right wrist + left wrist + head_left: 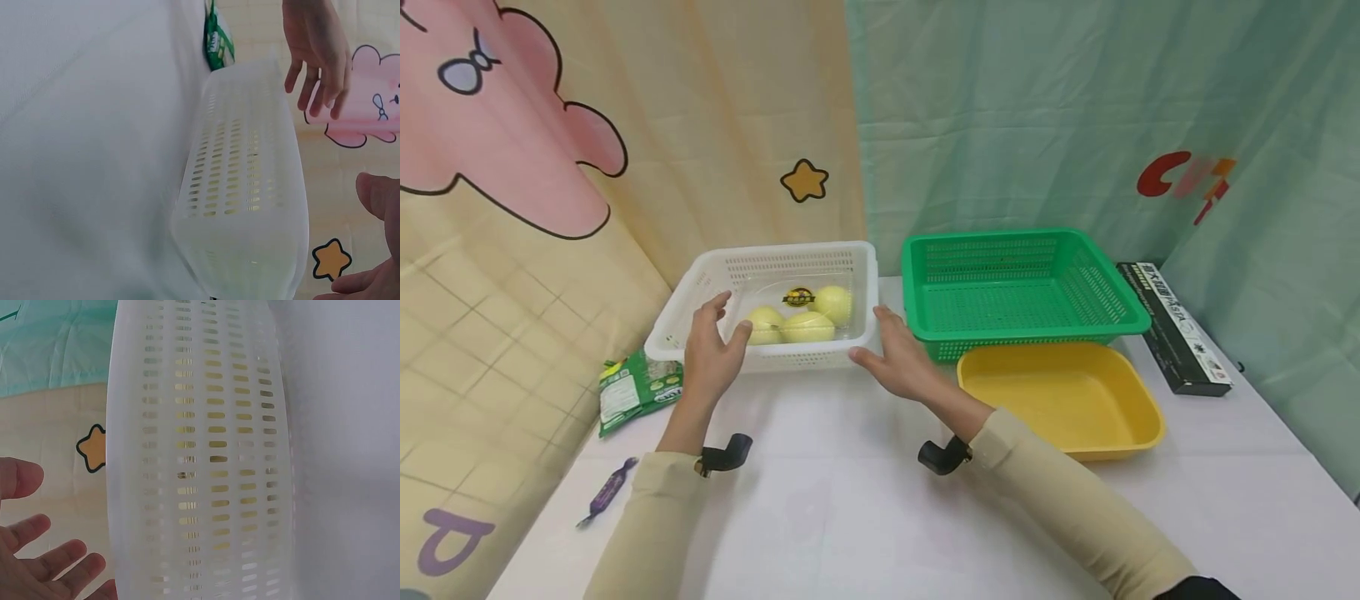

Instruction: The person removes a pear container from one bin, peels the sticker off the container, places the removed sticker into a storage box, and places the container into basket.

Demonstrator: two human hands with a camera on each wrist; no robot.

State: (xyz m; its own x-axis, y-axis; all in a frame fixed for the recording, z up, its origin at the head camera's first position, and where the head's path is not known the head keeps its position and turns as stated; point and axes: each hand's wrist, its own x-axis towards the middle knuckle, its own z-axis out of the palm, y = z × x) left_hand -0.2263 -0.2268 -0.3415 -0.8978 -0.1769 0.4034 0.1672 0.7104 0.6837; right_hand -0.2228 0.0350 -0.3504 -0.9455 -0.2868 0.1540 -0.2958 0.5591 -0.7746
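Head view, with wrist views for detail. A white perforated plastic basket (820,360) stands on the white-covered table (850,517), left of centre; inside it lies a clear plastic package (767,292) with a black-and-yellow label, containing three pale yellow-green round items (808,327). The left hand (711,350) is poised above the near left part of the basket, its fingers spread and gripping nothing; in the left wrist view a gap separates the thumb from the basket rim. The right hand (898,358) is at the basket's near right corner, thumb and fingers apart and likewise gripping nothing; whether a fingertip touches the rim cannot be told.

Surroundings: to the right of the white basket stands a green perforated basket (1000,312), with a yellow plastic tray (1060,400) directly in front of it. A black pasta box (1176,333) lies to the right of the green basket. A green snack packet (636,392) lies beside the white basket's near left corner, and a purple twist-wrapped candy (607,492) lies nearer the viewer, along the table's left edge. Behind the table hangs a cream and pale green curtain (1000,125) bearing an orange star.
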